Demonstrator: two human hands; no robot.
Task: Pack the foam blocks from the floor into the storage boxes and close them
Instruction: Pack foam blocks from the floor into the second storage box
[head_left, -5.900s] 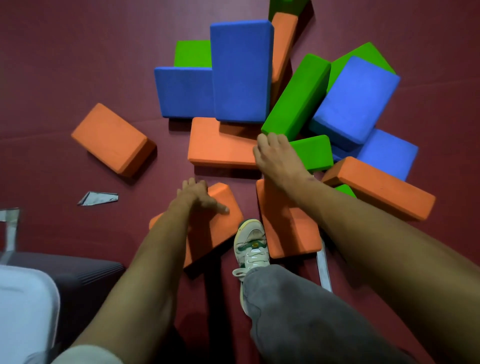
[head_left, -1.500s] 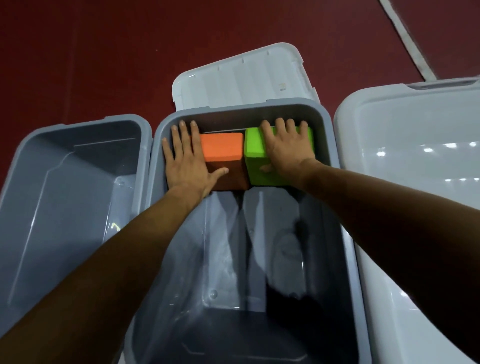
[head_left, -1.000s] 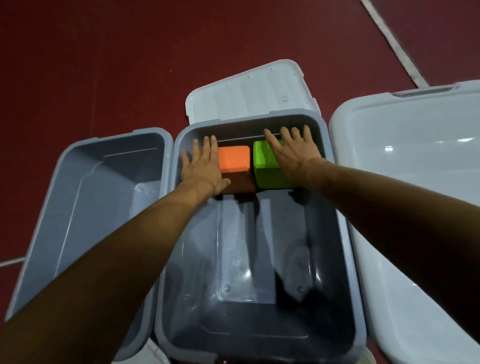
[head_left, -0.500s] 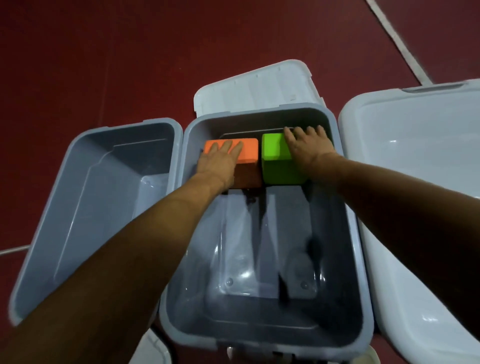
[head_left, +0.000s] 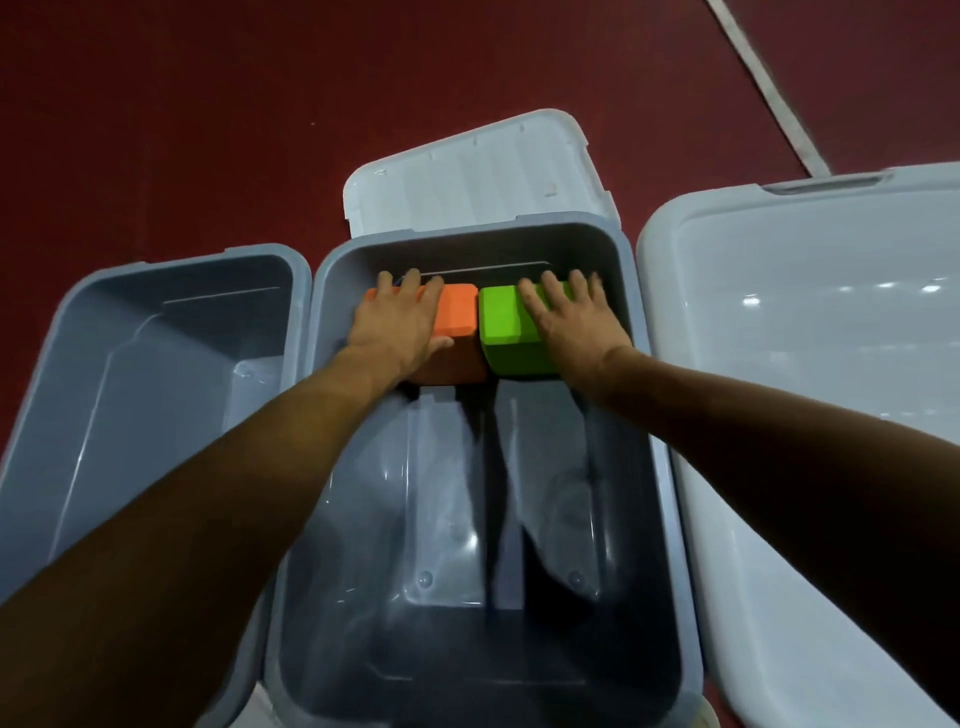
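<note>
Orange block (head_left: 457, 312) half hidden under left hand (head_left: 397, 325), green block (head_left: 506, 325) under right hand (head_left: 574, 322), large white lid (head_left: 805, 338) cropped at right

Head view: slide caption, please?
Left hand on orange block, right hand on green block, at middle box's far end.

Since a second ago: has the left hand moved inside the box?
Yes. The left hand has shifted right, away from the left wall of the middle box. It now lies further over the orange block, nearer the green block.

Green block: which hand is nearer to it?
Right. The right hand lies on top of the green block; the left hand rests on the orange block beside it, not touching the green one.
</note>
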